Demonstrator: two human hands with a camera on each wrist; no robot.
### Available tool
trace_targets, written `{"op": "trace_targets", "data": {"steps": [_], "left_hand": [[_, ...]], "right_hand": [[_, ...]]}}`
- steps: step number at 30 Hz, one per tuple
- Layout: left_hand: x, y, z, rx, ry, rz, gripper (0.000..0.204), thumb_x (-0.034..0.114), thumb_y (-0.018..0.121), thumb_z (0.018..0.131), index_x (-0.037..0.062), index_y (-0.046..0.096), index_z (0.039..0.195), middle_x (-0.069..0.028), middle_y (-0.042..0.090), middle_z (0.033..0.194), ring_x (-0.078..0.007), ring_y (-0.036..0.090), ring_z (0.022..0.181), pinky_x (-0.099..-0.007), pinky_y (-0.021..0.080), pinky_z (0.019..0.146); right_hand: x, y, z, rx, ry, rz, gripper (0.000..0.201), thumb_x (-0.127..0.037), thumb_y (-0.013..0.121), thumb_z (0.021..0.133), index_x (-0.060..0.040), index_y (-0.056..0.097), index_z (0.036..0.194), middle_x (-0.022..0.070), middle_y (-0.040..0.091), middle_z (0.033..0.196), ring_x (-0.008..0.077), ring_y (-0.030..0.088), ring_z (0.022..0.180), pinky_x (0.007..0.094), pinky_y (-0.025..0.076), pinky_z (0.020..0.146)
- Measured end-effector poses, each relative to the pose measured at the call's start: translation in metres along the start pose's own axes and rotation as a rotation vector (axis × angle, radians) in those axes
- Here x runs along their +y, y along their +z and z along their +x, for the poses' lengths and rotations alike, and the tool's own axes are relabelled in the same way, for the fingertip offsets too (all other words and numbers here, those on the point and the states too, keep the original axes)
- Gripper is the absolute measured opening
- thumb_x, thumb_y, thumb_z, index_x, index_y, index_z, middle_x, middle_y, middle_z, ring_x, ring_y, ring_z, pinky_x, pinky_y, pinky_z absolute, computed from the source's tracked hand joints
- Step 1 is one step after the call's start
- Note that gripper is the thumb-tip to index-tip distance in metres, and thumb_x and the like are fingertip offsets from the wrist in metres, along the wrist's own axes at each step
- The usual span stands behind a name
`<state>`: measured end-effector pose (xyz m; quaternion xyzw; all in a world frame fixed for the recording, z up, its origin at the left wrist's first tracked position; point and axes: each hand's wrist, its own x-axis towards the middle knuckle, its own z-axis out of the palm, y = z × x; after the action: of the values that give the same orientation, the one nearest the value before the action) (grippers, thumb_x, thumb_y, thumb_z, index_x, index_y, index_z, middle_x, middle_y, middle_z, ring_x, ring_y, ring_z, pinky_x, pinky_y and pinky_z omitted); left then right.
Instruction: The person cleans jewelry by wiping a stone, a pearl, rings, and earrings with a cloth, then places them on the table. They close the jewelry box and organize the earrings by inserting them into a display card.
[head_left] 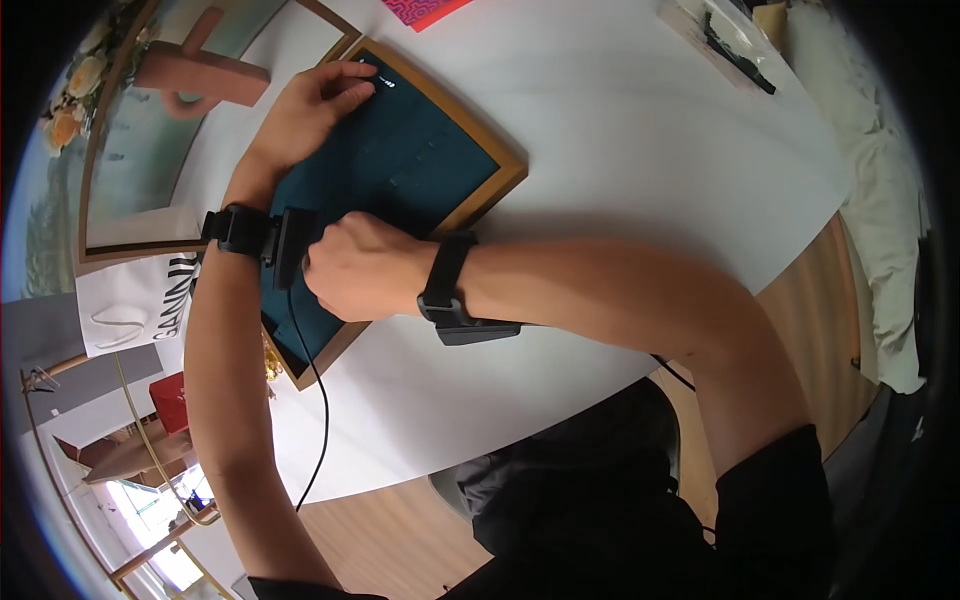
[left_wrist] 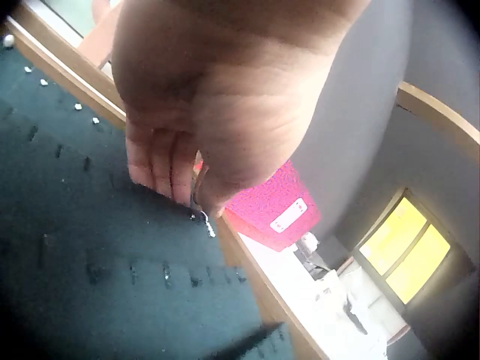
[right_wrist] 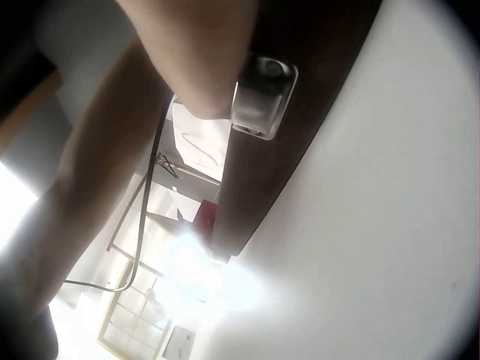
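A wooden-framed display tray (head_left: 480,190) lined in dark teal cloth with rows of small slits lies on the white table. My left hand (head_left: 310,115) is over its far corner, thumb and fingertips low at the lining. In the left wrist view, a small silvery piece of jewellery (left_wrist: 209,225) shows at the pinched thumb and fingertips. Several tiny white studs (left_wrist: 78,107) line one edge of the lining. My right hand (head_left: 365,265) rests at the tray's near side with bent knuckles, fingertips hidden beneath. Beside it, a metal latch (right_wrist: 264,97) sits on the tray's wooden side.
A pink patterned box (head_left: 425,10) lies past the tray. A clear packet (head_left: 725,45) with a black item is at the far right. Left of the tray stand a framed glass panel (head_left: 140,225) and a white paper bag (head_left: 130,310). Black cable (head_left: 325,420) hangs from the left wrist camera.
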<state>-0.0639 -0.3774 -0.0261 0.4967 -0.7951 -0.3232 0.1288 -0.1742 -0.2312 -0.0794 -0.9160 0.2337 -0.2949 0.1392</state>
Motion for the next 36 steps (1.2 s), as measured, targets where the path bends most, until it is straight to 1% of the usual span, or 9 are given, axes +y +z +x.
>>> {"op": "trace_targets", "data": {"steps": [7,13,18,22,24,28,30,34,36], "left_hand": [[-0.006,0.004,0.018,-0.049,-0.018,-0.036,0.032,0.017,0.071,0.095,0.0001,0.068,0.122,-0.0033,0.072,0.102,-0.0117,0.064,0.095,-0.0249,0.049,0.087],[-0.008,-0.002,0.023,-0.082,-0.158,0.0,0.027,0.016,0.072,0.095,-0.0006,0.071,0.117,-0.0012,0.071,0.1,-0.0094,0.063,0.095,-0.0242,0.049,0.087],[-0.009,-0.001,0.017,-0.074,-0.083,-0.158,0.026,0.013,0.071,0.095,-0.0001,0.071,0.118,-0.0004,0.071,0.1,-0.0081,0.061,0.09,-0.024,0.048,0.083],[-0.01,-0.002,0.019,-0.07,-0.086,-0.139,0.026,0.01,0.07,0.095,0.0001,0.07,0.119,-0.0008,0.071,0.102,-0.0083,0.062,0.091,-0.0243,0.049,0.084],[-0.01,-0.005,0.021,-0.102,-0.106,-0.074,0.026,0.009,0.069,0.095,0.0005,0.07,0.119,-0.0019,0.071,0.103,-0.0088,0.063,0.094,-0.0247,0.05,0.086],[-0.005,0.0,0.018,-0.069,-0.078,-0.022,0.025,0.009,0.067,0.096,-0.0006,0.07,0.119,-0.0029,0.072,0.102,-0.0101,0.063,0.094,-0.0259,0.05,0.086],[-0.001,0.002,0.018,-0.037,0.024,0.11,0.025,0.009,0.066,0.097,-0.0026,0.069,0.118,-0.0049,0.072,0.099,-0.0117,0.063,0.092,-0.0275,0.051,0.086],[0.006,0.0,0.018,-0.054,0.045,0.226,0.024,0.007,0.066,0.096,-0.0043,0.067,0.118,-0.0076,0.072,0.099,-0.0137,0.065,0.092,-0.0289,0.051,0.086],[0.006,0.001,0.017,-0.033,0.127,0.249,0.021,0.005,0.064,0.096,-0.0035,0.068,0.115,-0.0081,0.072,0.097,-0.0142,0.065,0.09,-0.0293,0.052,0.086]], "right_hand": [[0.0,0.006,0.0,0.094,-0.004,0.005,0.016,-0.016,0.065,0.078,-0.006,0.071,0.067,0.0104,0.066,0.061,0.027,0.067,0.058,0.0376,0.051,0.052],[-0.001,0.005,-0.001,0.074,-0.007,-0.012,0.013,-0.014,0.064,0.076,-0.0069,0.071,0.067,0.0097,0.066,0.061,0.0249,0.067,0.059,0.0359,0.05,0.052],[0.0,0.003,-0.002,0.075,0.001,-0.012,0.012,-0.013,0.064,0.075,-0.006,0.071,0.067,0.0101,0.066,0.062,0.0251,0.068,0.059,0.0358,0.051,0.052],[0.0,0.004,-0.001,0.066,-0.005,0.002,0.012,-0.012,0.064,0.074,-0.0055,0.071,0.067,0.0107,0.067,0.062,0.0257,0.068,0.06,0.0361,0.052,0.053],[0.001,0.005,-0.002,0.08,-0.005,0.007,0.012,-0.012,0.064,0.075,-0.0053,0.071,0.067,0.0109,0.067,0.062,0.0258,0.068,0.06,0.0362,0.052,0.053],[0.001,0.005,0.0,0.093,-0.005,0.023,0.012,-0.012,0.064,0.075,-0.0052,0.07,0.067,0.0112,0.067,0.062,0.026,0.068,0.06,0.0365,0.052,0.052],[0.001,0.004,-0.001,0.086,-0.005,0.02,0.012,-0.012,0.064,0.075,-0.0051,0.07,0.067,0.0112,0.066,0.062,0.0258,0.068,0.059,0.0364,0.051,0.052],[0.001,0.003,-0.001,0.096,-0.008,0.001,0.013,-0.012,0.064,0.075,-0.0054,0.07,0.066,0.0109,0.066,0.061,0.0251,0.067,0.059,0.0358,0.051,0.051],[0.001,0.003,0.0,0.077,-0.004,0.003,0.013,-0.013,0.064,0.075,-0.0055,0.07,0.066,0.0108,0.066,0.061,0.0248,0.067,0.058,0.0357,0.05,0.051]]}}
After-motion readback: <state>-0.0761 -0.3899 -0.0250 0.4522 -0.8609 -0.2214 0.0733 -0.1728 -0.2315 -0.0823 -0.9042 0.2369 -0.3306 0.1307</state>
